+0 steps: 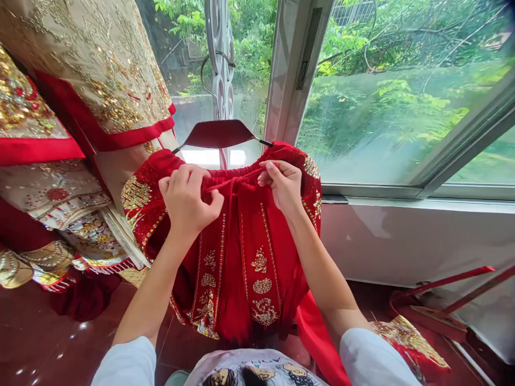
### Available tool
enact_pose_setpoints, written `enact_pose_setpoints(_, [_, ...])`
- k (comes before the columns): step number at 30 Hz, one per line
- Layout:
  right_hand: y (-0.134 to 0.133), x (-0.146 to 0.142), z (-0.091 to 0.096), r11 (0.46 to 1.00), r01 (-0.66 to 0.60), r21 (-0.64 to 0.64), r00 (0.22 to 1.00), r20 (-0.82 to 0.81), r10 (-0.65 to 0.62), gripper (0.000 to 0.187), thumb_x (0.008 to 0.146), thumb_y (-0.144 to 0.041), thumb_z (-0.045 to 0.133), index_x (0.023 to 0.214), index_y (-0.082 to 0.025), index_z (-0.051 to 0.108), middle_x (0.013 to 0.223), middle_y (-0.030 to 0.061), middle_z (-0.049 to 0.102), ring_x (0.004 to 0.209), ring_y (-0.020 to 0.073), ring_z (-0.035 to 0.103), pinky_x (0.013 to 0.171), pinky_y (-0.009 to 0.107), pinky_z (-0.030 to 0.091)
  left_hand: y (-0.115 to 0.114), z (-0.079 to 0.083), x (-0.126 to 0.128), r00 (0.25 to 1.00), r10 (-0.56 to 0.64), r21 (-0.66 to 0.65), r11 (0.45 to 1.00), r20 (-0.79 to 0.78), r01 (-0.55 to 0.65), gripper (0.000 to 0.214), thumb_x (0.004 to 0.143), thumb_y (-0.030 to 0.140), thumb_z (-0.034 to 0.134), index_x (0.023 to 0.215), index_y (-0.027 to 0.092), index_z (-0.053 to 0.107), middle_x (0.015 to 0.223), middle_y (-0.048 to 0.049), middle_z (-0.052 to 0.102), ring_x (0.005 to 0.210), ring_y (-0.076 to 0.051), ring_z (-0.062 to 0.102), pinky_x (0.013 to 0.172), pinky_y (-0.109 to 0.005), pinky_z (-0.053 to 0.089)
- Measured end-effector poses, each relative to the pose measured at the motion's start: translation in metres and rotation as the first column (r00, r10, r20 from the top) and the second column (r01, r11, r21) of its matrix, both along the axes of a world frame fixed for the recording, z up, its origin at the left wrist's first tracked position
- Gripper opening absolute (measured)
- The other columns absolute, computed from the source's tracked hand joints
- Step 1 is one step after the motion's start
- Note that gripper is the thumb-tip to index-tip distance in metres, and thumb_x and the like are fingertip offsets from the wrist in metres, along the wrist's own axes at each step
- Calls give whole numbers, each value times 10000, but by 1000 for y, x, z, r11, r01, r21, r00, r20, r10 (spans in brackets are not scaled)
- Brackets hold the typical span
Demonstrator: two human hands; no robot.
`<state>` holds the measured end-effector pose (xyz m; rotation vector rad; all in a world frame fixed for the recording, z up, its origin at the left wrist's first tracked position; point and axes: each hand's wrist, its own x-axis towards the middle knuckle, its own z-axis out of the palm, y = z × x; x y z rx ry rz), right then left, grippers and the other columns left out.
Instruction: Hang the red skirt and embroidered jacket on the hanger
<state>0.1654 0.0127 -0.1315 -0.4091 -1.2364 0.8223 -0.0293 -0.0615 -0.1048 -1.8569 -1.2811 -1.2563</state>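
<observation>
A red skirt (229, 241) with gold beaded panels hangs by its gathered waist from a dark red hanger (219, 134), whose metal hook loops over a white scrolled bar. Across the front of the waistband runs a thin red drawstring (249, 179), drawn out to both sides, with its ends hanging down the middle. My left hand (191, 195) is curled at the left of the waistband, with the cord running into its fingers. On the right, the thumb and fingertips of my right hand (281, 182) pinch the other stretch of cord.
Gold-embroidered garments (108, 69) with red borders hang close on the left. Behind the skirt are a window frame (306, 69) and its sill (402, 201). A red-handled dustpan (438, 319) and a gold-and-red cloth (414, 343) lie low at the right, above the dark red tiled floor (36, 332).
</observation>
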Motion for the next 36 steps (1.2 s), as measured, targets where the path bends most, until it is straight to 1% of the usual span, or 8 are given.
enact_pose_setpoints(3, [-7, 1, -1, 1000, -19, 10, 998, 58, 18, 282, 781, -422, 696, 933, -184, 682, 711, -2, 689, 639, 111, 658, 636, 264, 574, 1, 8, 16, 989, -58, -113, 993, -139, 43, 292, 836, 326, 591, 1109, 225, 614, 1188, -103, 637, 1095, -331, 534, 966, -504, 276])
enact_pose_setpoints(6, [-17, 2, -3, 996, -2, 91, 982, 190, -15, 338, 777, -364, 704, 1063, -189, 662, 893, 33, 724, 827, 150, 689, 797, 323, 584, 13, 10, 29, 963, -143, -308, 949, -230, 67, 238, 938, 268, 455, 1066, 201, 643, 1034, -90, 714, 939, -263, 611, 936, -466, 300])
enact_pose_setpoints(11, [-33, -4, -11, 905, 224, 363, 841, 397, -367, 419, 778, -214, 676, 1194, -223, 630, 1130, 51, 688, 1009, 184, 651, 953, 374, 530, 21, 7, 36, 972, -172, -379, 920, -158, 101, 283, 957, 214, 409, 871, 148, 671, 875, -91, 732, 726, -213, 607, 836, -391, 356])
enact_pose_setpoints(15, [-40, -14, -16, 845, 334, 419, 797, 354, -490, 315, 876, -208, 543, 1173, -258, 635, 1059, 33, 705, 928, 171, 663, 902, 358, 542, 17, 8, 33, 969, -222, -391, 906, -105, 166, 286, 956, 229, 425, 853, 157, 682, 884, -81, 733, 734, -209, 608, 833, -381, 368])
enact_pose_setpoints(21, [-55, -13, -23, 868, 333, 369, 818, 345, -460, 499, 860, -166, 544, 1331, -272, 416, 776, -15, 645, 725, 155, 615, 734, 329, 539, 20, 6, 23, 960, -279, -375, 894, -33, 247, 268, 937, 234, 462, 812, 178, 692, 838, -55, 733, 705, -190, 592, 824, -361, 385])
enact_pose_setpoints(27, [-66, 18, -36, 893, 364, 264, 813, 378, -443, 440, 798, -142, 601, 1204, -230, 457, 727, -31, 628, 641, 133, 599, 607, 285, 492, 23, 6, 23, 958, -286, -410, 877, -23, 252, 274, 930, 230, 476, 771, 171, 691, 783, -44, 721, 666, -177, 570, 837, -363, 380])
enact_pose_setpoints(31, [-76, 18, -18, 890, 374, 260, 733, 505, -456, 445, 822, -240, 602, 1243, -234, 459, 721, -36, 635, 544, 105, 556, 539, 263, 468, 25, 6, 25, 959, -281, -395, 885, -34, 245, 269, 927, 226, 485, 763, 164, 689, 815, -55, 728, 715, -195, 581, 836, -365, 376])
enact_pose_setpoints(36, [-65, 1, 8, 820, 525, 227, 688, 455, -566, 407, 815, -307, 631, 1189, -227, 492, 681, -48, 598, 520, 99, 533, 539, 266, 463, 26, 4, 21, 945, -324, -353, 891, -51, 286, 278, 937, 247, 476, 789, 170, 699, 806, -46, 730, 656, -170, 554, 813, -348, 384])
